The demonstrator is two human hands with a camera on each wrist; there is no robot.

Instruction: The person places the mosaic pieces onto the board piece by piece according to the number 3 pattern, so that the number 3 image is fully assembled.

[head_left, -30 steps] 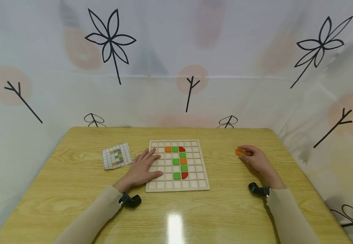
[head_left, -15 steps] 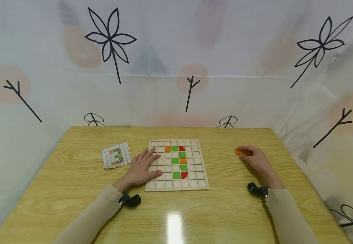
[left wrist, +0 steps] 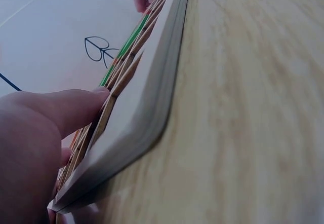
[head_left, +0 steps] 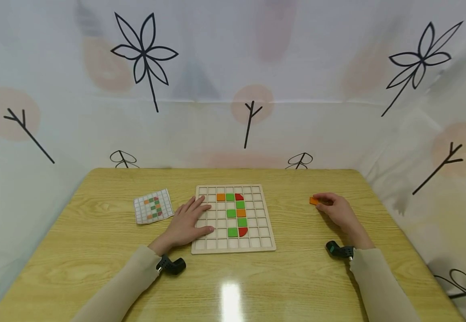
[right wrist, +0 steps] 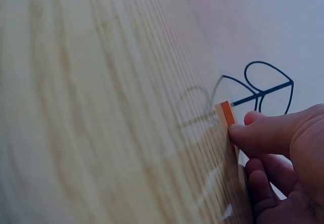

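Fingers spread, my left hand point(head_left: 187, 222) rests flat on the left side of a wooden grid board point(head_left: 266, 232). In the left wrist view the thumb point(left wrist: 83, 107) lies over the board's edge point(left wrist: 147, 100). Set in the board's cells are orange, green and red tiles, among them an orange square tile point(head_left: 241, 213), a green square tile point(head_left: 232, 232) and a red rounded tile point(head_left: 243, 232). Off to the right, my right hand point(head_left: 337, 213) pinches an orange tile point(head_left: 313, 201) between thumb and fingertips, low over the table. The right wrist view shows this orange tile point(right wrist: 228, 113) at the thumb tip.
A paper pattern card point(head_left: 154, 206) printed with a coloured grid lies left of the board, close to my left fingers. The wooden table point(head_left: 289, 277) extends to a patterned cloth backdrop point(head_left: 213, 125) behind and at both sides.
Both hands keep nearly the same place. The head view has shifted very slightly, and the orange tile stays pinched in my right hand.
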